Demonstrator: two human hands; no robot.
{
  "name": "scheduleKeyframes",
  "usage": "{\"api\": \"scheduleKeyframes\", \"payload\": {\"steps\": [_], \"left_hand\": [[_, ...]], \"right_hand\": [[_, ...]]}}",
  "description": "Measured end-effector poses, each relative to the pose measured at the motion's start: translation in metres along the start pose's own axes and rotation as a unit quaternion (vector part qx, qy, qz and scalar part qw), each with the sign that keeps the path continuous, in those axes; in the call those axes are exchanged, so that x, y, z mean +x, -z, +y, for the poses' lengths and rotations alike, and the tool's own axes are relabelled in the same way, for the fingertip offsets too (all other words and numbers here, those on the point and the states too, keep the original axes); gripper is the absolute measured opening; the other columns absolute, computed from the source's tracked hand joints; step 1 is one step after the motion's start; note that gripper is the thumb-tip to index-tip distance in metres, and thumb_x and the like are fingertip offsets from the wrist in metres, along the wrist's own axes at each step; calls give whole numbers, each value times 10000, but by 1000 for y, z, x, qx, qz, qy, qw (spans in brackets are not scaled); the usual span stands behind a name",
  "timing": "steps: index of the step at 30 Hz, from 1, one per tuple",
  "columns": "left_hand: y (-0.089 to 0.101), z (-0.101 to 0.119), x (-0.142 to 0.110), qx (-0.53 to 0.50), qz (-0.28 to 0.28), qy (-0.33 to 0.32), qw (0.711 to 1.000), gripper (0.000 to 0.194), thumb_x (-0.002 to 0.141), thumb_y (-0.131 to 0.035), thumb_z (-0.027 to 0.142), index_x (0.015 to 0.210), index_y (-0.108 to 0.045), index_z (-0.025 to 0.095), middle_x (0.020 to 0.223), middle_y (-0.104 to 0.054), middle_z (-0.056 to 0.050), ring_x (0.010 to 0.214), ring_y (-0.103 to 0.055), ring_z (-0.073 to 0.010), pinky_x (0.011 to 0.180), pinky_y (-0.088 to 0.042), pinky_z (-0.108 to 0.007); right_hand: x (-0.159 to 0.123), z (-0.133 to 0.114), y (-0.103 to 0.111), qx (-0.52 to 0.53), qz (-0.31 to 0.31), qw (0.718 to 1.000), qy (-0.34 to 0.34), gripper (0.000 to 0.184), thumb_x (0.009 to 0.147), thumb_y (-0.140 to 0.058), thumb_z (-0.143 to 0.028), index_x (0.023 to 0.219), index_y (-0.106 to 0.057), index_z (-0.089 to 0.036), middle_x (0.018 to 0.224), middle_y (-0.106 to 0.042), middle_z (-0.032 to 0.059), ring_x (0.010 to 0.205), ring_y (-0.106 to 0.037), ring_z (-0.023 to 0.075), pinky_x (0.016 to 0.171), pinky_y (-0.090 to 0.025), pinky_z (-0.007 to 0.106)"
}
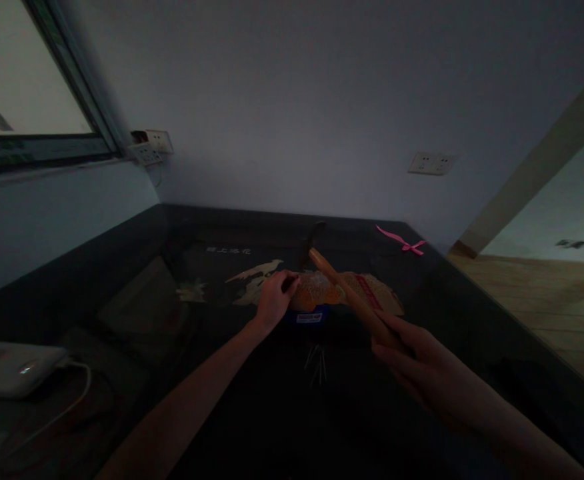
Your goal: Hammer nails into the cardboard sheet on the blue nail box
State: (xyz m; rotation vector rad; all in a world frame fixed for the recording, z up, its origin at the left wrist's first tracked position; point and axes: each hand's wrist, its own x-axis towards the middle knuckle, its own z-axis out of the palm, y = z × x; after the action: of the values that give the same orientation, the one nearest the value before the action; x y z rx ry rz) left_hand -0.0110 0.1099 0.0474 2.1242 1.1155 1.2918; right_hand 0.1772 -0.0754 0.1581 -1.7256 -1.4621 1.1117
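Note:
My right hand (pixel 412 363) is closed round the wooden handle of a hammer (pixel 352 297), whose dark head points up above an orange sponge-like block (pixel 317 293). The block rests on a small blue base with a white label (pixel 309 317) on the dark table (pixel 252 413). Against the block's left side, my left hand (pixel 272 300) pinches a small dark thing I cannot make out. A brown paper piece with a red stripe (pixel 377 293) lies behind the block.
A white device with a cable (pixel 15 367) sits at the table's left edge. A pink ribbon (pixel 405 243) lies at the far right corner. Thin pale sticks (pixel 317 363) lie in front of the block. Wall sockets (pixel 432 163) are behind, a wooden floor at the right.

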Motion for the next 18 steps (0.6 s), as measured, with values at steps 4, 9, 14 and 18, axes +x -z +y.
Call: {"api": "scheduleKeyframes", "payload": {"steps": [4, 9, 14, 18], "left_hand": [[-1, 1, 0, 9, 5, -1, 1000, 98, 820, -524, 236, 828, -596, 169, 825, -646, -44, 777, -603, -172, 748, -472, -320], [-3, -3, 0, 18, 7, 3, 1000, 98, 817, -536, 237, 845, -601, 169, 829, -647, -47, 764, -598, -173, 737, -475, -323], [-4, -3, 0, 5, 21, -6, 1000, 64, 812, -549, 210, 808, -600, 170, 829, -655, -37, 793, -606, -166, 772, -470, -313], [-5, -4, -1, 9, 25, 4, 1000, 70, 809, -558, 220, 831, -609, 176, 827, -653, -34, 770, -607, -164, 720, -476, -294]], "right_hand": [[1, 4, 0, -4, 2, 1000, 13, 572, 784, -540, -397, 1317, -421, -223, 658, -533, -23, 459, -461, 100, 366, -399, 185], [3, 7, 1, -40, -3, 999, -6, 537, 796, -520, -390, 1293, -451, -199, 628, -537, -18, 458, -475, 116, 372, -411, 202], [1, 4, 5, -50, 58, 995, 56, 543, 774, -564, -351, 1275, -484, -159, 885, -628, 60, 791, -583, 192, 658, -510, 266], [2, 4, 0, -17, -32, 999, -13, 527, 812, -509, -347, 1307, -428, -186, 654, -544, -24, 439, -466, 90, 368, -398, 186]]}}
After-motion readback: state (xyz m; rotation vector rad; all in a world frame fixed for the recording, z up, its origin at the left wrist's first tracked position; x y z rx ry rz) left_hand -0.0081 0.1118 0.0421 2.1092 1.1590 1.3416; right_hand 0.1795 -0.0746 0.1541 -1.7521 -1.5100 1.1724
